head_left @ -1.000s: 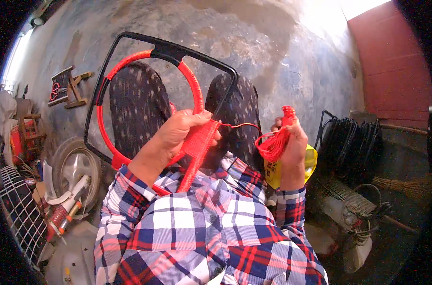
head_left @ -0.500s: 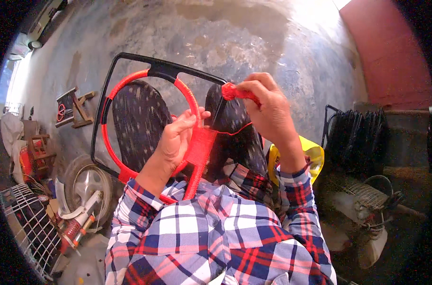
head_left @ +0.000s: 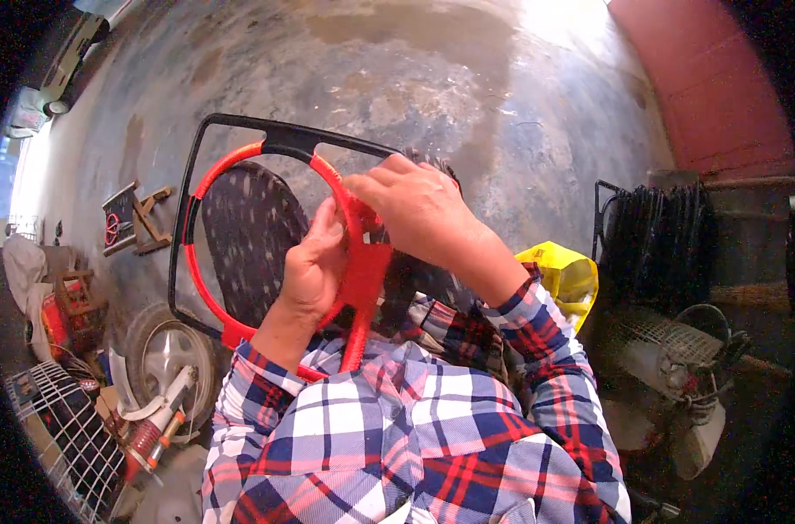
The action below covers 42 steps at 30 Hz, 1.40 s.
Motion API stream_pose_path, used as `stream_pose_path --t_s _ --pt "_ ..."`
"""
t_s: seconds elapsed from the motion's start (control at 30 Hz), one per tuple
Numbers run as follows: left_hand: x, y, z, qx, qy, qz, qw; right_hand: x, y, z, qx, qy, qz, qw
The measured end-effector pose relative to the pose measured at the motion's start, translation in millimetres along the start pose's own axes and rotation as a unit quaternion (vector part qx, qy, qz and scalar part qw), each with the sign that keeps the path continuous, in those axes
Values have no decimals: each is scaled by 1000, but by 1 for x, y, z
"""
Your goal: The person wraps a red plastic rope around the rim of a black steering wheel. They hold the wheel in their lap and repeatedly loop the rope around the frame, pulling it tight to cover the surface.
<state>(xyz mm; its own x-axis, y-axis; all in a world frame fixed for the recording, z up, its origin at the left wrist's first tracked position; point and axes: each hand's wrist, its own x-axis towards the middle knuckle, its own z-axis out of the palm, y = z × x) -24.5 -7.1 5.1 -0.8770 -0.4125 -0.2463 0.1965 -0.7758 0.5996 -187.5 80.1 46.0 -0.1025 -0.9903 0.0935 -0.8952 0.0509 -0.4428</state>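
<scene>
1. Evidently, your thighs serve as the bench: the black frame lies across them at a slant, with the lower part of its red-wrapped ring close against your checked shirt. That support probably spares either hand from bearing the full weight.

2. Your left hand is at the ring's right side, its fingers pointing up. It seems placed there to steady the rim near where your other hand works; whether the fingertips actually grip is hidden, so I cannot tell.

3. Your right hand reaches across with its back upward, fingers bent and closed on a red cord bundle. Most of that bundle is covered; the part showing sits at the ring's right rim, just above the broad wrapped panel. Holding the cord gathered likely keeps it from tangling and makes it compact enough to handle around the rim.

4. The wrapped panel faces up between your hands and your body, which leaves its surface in your sight.

5. Beside your right sleeve is a yellow bag, near enough to reach easily. Farther right, a stack of black frames is grouped together, apparently to save room, while a wooden-legged stool lies well apart on the left.
</scene>
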Motion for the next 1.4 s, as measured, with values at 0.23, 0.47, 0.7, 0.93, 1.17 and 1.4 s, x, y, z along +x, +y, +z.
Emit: stream_pose_path --t_s 0.23,0.47,0.7,0.93,1.17,1.4 --pt "0 3 -18 -33 -41 -62 997 -36 30 22 53 412 83 906" --pt "0 1 -27 -72 -45 -133 988 -59 10 44 34 236 103 966" --pt "-2 5 -1 -38 45 -141 988 -56 22 61 98 265 106 953" --pt "1 5 -8 9 49 -218 975 -84 36 42 607 292 103 732" --pt "-2 2 1 77 86 -208 971 -118 14 -3 859 147 -66 485" --pt "1 2 -4 91 71 -208 971 -107 9 8 620 209 243 716"
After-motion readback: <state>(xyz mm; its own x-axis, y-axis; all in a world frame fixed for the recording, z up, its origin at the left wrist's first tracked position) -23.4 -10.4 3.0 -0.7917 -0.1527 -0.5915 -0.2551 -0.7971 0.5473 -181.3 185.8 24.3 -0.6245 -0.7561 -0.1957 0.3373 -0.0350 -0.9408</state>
